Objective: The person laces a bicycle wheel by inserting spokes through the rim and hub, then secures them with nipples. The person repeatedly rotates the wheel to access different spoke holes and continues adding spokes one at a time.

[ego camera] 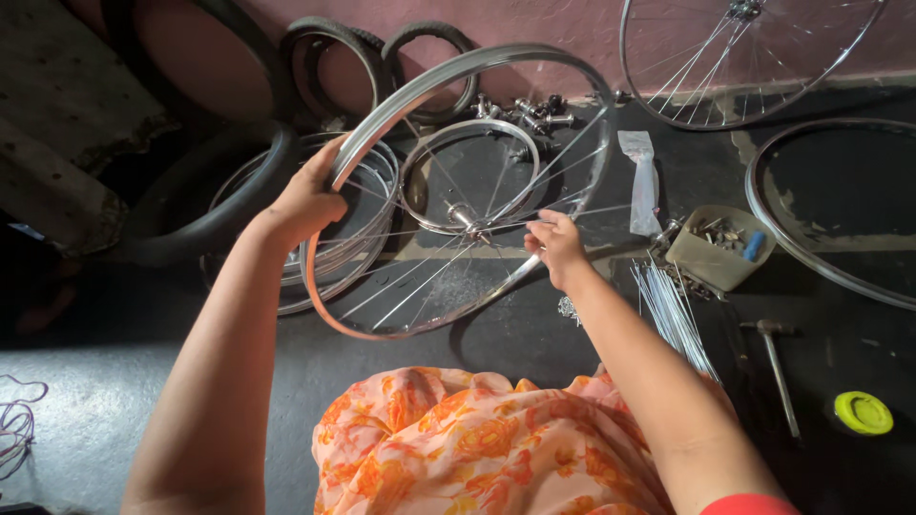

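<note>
Left hand (307,202) is clamped on the steel bicycle rim (458,72), held tilted above the floor (114,381); right hand (556,246) pinches a spoke (434,275) by the hub (465,221). Looks light and stiff, though the spokes bend easily, so grab the rim.

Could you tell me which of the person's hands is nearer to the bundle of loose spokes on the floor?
The right hand, just up-left of the loose spokes. The left hand grips the wheel rim far across.

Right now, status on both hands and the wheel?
Left hand gripping shiny metal bicycle rim, tilted up. Right hand pinching thin steel spoke near hub. Loose spoke bundle beside; nothing obstructing.
</note>
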A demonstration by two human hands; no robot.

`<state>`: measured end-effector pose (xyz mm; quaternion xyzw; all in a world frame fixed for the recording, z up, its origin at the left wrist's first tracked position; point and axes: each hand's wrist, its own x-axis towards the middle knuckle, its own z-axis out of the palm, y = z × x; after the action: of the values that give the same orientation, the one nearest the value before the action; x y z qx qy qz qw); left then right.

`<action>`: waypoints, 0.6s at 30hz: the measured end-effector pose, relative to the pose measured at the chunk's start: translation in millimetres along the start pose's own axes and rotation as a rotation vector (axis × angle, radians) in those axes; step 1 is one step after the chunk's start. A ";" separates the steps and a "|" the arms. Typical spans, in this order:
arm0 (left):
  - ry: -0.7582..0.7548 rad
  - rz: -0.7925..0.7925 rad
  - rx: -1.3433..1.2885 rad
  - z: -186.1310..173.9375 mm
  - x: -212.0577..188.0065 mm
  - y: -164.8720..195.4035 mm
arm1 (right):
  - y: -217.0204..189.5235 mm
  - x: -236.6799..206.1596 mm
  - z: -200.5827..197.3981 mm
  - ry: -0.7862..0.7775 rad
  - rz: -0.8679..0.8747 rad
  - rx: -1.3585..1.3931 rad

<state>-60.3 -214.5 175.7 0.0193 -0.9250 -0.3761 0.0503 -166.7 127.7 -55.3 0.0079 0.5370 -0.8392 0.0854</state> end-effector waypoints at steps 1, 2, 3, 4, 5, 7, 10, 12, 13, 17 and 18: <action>-0.002 0.001 0.022 -0.1 0.8 3.7 | 2.2 -2.1 1.4 0.004 -0.004 -0.017; -0.005 0.004 0.043 0.0 1.3 7.4 | 5.2 -4.5 3.4 0.009 -0.009 -0.034; -0.014 0.004 0.047 0.2 1.0 11.2 | 7.3 -6.8 5.5 0.015 -0.015 -0.051; -0.024 0.005 0.050 0.3 0.8 15.2 | 8.3 -8.8 7.6 0.035 -0.027 -0.062; -0.034 0.008 0.053 0.8 0.8 19.0 | 8.8 -10.5 9.8 0.056 -0.041 -0.071; -0.059 -0.046 0.038 2.8 1.3 27.3 | 4.4 -12.0 11.4 0.088 -0.080 -0.087; -0.076 -0.046 0.011 6.3 -0.9 35.7 | -5.7 -10.1 13.7 0.111 -0.135 -0.122; -0.077 -0.032 0.000 7.8 -2.5 39.1 | -12.3 -7.7 16.6 0.118 -0.150 -0.163; -0.079 -0.033 -0.001 8.8 -2.9 40.4 | -14.7 -6.5 19.5 0.105 -0.190 -0.205; -0.092 -0.080 0.000 11.8 -0.6 46.3 | -25.0 0.9 36.7 0.073 -0.332 -0.271; -0.084 -0.053 0.004 13.0 0.4 47.9 | -28.2 3.0 41.3 0.069 -0.368 -0.263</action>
<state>-62.0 -171.2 199.9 0.0282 -0.9262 -0.3759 0.0012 -170.7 101.6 -12.8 -0.0724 0.6367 -0.7627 -0.0872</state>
